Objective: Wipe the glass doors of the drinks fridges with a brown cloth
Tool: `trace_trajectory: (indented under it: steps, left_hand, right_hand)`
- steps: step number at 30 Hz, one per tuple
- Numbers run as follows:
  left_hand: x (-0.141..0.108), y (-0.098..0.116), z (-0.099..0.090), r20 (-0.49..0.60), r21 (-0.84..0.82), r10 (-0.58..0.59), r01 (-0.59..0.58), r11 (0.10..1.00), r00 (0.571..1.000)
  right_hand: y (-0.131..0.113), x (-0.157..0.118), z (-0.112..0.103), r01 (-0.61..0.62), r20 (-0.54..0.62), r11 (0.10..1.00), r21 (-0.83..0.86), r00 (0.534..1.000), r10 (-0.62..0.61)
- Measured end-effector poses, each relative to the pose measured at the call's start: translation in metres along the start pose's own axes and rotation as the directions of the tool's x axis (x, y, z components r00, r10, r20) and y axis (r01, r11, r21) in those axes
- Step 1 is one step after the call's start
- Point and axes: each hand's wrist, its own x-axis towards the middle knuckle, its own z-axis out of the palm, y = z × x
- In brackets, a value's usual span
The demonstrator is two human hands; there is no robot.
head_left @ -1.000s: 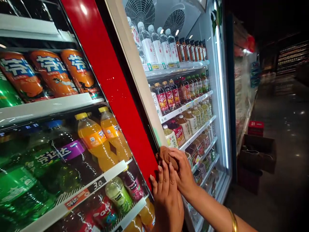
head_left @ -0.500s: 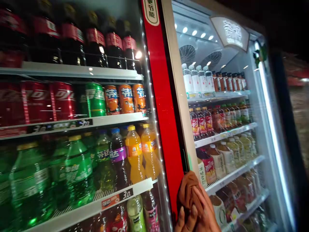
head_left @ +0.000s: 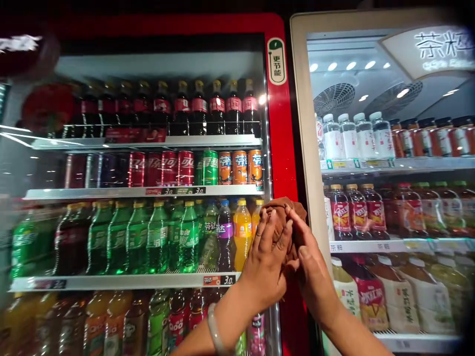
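A bunched brown cloth [head_left: 295, 210] lies between my hands and the red door frame [head_left: 279, 148] of the left drinks fridge. My left hand [head_left: 265, 254] presses on the cloth, its fingers pointing up and lying over its near side. On the cloth's right side is my right hand [head_left: 311, 262], with the index finger along the top edge and the thumb bent in. The two hands touch or almost touch at the cloth's lower part. A pale bangle [head_left: 214, 329] circles my left wrist. The cloth hides part of the frame and glass edge.
Behind the left fridge's glass stand cola bottles [head_left: 217, 106], cans [head_left: 210, 168] and green soda bottles [head_left: 158, 237] on shelves. To the right, a beige-framed fridge [head_left: 302, 99] holds tea bottles [head_left: 359, 212] and white-labelled bottles [head_left: 332, 136]. A dark gap separates the fridges.
The view has swung left and levelled, showing more of the left fridge. Both hands and the cloth now appear higher in view, and my left hand and forearm show much more fully.
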Motion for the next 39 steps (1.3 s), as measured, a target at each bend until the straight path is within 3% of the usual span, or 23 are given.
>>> trace_trajectory:
  steps: [4, 7, 9, 12, 14, 16, 18, 22, 26, 30, 34, 36, 39]
  left_hand:
    - [-0.014, -0.016, -0.014, 0.122, 0.105, 0.075, -0.088, 0.991, 0.99]
    - [0.002, -0.031, -0.022, 0.051, 0.169, 0.113, -0.12, 0.978, 0.992]
    - [0.032, -0.048, -0.029, -0.06, 0.209, 0.156, -0.141, 0.968, 0.986]
    - [0.094, -0.076, -0.044, -0.066, 0.276, 0.14, -0.117, 0.954, 0.988]
    - [0.131, -0.089, -0.055, -0.075, 0.291, 0.089, -0.063, 0.955, 0.993]
    - [0.153, -0.095, -0.062, -0.15, 0.277, 0.024, 0.019, 0.961, 0.988]
    - [0.157, -0.094, -0.063, -0.165, 0.267, 0.002, 0.043, 0.963, 0.986]
    - [0.132, -0.085, -0.06, -0.003, 0.279, 0.062, -0.059, 0.958, 0.998]
    - [0.133, -0.094, -0.066, 0.07, 0.3, 0.118, -0.134, 0.945, 0.991]
    - [0.191, -0.13, -0.079, 0.066, 0.316, 0.144, -0.157, 0.936, 0.987]
    - [0.255, -0.157, -0.093, 0.088, 0.336, 0.123, -0.146, 0.931, 0.988]
    - [0.262, -0.158, -0.096, 0.074, 0.332, 0.131, -0.148, 0.932, 0.989]
    - [0.237, -0.151, -0.095, 0.028, 0.32, 0.193, -0.192, 0.928, 0.981]
  right_hand:
    - [-0.007, 0.009, -0.004, -0.233, 0.174, 0.915, 0.328, 0.967, 0.184]
    - [-0.02, 0.039, -0.006, -0.265, 0.297, 0.904, 0.337, 0.941, 0.165]
    - [-0.029, 0.076, -0.007, -0.188, 0.321, 0.947, 0.262, 0.942, 0.098]
    - [-0.038, 0.141, -0.007, 0.029, 0.251, 0.999, 0.028, 0.967, -0.035]
    - [-0.037, 0.174, -0.005, 0.216, 0.231, 0.962, -0.17, 0.957, -0.174]
    - [-0.029, 0.188, -0.002, 0.393, 0.272, 0.862, -0.32, 0.91, -0.314]
    - [-0.015, 0.183, 0.0, 0.515, 0.326, 0.758, -0.4, 0.853, -0.408]
    - [0.013, 0.158, -0.001, 0.641, 0.391, 0.625, -0.446, 0.768, -0.508]
    - [0.016, 0.178, 0.0, 0.682, 0.406, 0.538, -0.496, 0.729, -0.551]
    - [0.0, 0.246, 0.008, 0.676, 0.404, 0.473, -0.565, 0.726, -0.556]
    - [-0.017, 0.307, 0.015, 0.611, 0.365, 0.492, -0.621, 0.78, -0.508]
    - [-0.021, 0.313, 0.019, 0.564, 0.339, 0.513, -0.648, 0.816, -0.468]
    - [-0.015, 0.288, 0.026, 0.531, 0.314, 0.489, -0.692, 0.831, -0.458]
